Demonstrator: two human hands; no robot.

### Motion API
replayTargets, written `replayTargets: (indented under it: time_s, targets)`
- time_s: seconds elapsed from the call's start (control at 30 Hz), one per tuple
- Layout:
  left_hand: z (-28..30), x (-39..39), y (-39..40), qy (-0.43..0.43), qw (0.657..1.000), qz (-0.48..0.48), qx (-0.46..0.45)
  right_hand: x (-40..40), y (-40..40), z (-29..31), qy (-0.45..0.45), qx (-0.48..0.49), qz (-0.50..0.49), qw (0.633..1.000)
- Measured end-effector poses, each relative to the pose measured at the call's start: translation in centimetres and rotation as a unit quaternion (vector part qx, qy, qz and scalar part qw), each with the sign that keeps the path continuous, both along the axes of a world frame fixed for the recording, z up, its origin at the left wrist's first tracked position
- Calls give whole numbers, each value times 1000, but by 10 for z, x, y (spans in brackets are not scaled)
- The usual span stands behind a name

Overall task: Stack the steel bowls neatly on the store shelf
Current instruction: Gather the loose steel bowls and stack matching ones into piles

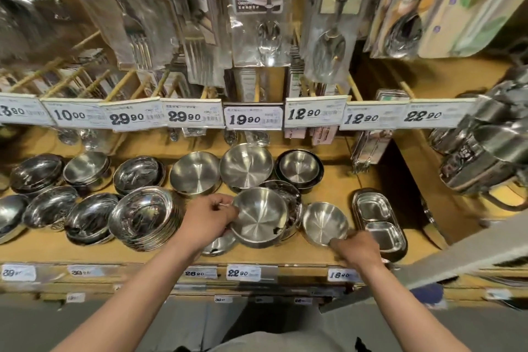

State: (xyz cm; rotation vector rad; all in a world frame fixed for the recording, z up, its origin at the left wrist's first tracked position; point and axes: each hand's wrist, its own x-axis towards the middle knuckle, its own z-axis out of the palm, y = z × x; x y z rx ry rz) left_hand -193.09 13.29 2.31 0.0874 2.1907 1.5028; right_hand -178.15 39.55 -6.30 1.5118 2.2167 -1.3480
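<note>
Several steel bowls stand on a wooden store shelf (337, 177). My left hand (207, 221) grips the left rim of a deep matte steel bowl (258, 217) at the front middle, tilted over a smaller bowl (218, 246) beneath it. My right hand (357, 250) pinches the near rim of a small shallow bowl (324, 221) just to the right. Behind them sit a wide bowl (247, 166), a flat-bottomed bowl (195, 173) and a dark-rimmed bowl (298, 167). A stack of shiny bowls (143, 216) stands left of my left hand.
More shiny bowls (88, 217) fill the shelf's left side. A stack of two-compartment steel trays (378, 221) lies at the right. Price tags (253, 118) line the upper shelf edge, with packaged spoons (268, 37) hanging above. Steel mugs (485, 151) stand far right.
</note>
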Motion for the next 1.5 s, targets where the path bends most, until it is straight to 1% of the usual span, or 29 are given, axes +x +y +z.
replayTargets:
  time_s: [0.07, 0.1, 0.17, 0.27, 0.33, 0.43, 0.47, 0.6, 0.7, 0.8, 0.87, 0.97, 1.07, 1.13, 1.23, 1.33, 1.4, 1.5]
  targets:
    - [-2, 3, 0, 3, 1000, -5, 1, 6, 2, -2, 0, -40, 1, 999]
    - [-3, 5, -1, 4, 1000, -7, 3, 7, 3, -2, 0, -44, 1, 999]
    - [-4, 6, -4, -3, 1000, -1, 12, 7, 4, -2, 5, -28, 9, 1000]
    - [-5, 8, -12, -11, 1000, 22, 13, 3, 7, -2, 48, 5, 14, 999]
    - [-2, 10, -19, -18, 999, 36, 10, 2, 8, -2, 59, 5, 18, 998]
    - [2, 12, -38, -14, 999, 41, 4, 2, 10, -8, 80, -84, -45, 992]
    - [3, 12, -45, -14, 999, 49, 4, 3, 10, -8, 81, -97, -59, 990]
    - [4, 13, -71, -23, 996, 88, 17, 2, 14, -17, 82, -95, -104, 987]
    - [1, 13, -82, -29, 995, 97, 21, 6, 8, -14, 100, -89, -110, 985]
    - [-2, 11, -96, -30, 994, 105, 31, 2, -1, -2, 137, -66, -149, 977]
    - [-3, 8, -104, -28, 993, 111, 32, -5, -7, 13, 189, -59, -192, 961]
    - [-4, -1, -115, -26, 992, 115, 37, -16, -14, 39, 252, -52, -207, 944]
    - [-3, -9, -123, -20, 992, 115, 48, -27, -29, 69, 326, -86, -179, 924]
    - [-3, -13, -126, -17, 991, 121, 53, -38, -47, 89, 337, -103, -141, 925]
    - [-4, -14, -126, -12, 991, 120, 48, -54, -90, 112, 311, -156, -62, 935]
    - [-5, -15, -130, -9, 994, 102, 39, -69, -134, 123, 278, -216, 18, 936]
    - [-8, -15, -137, -2, 995, 99, 23, -78, -157, 126, 263, -225, 47, 937]
    - [-12, -16, -151, -13, 994, 109, 28, -89, -183, 124, 256, -238, 77, 934]
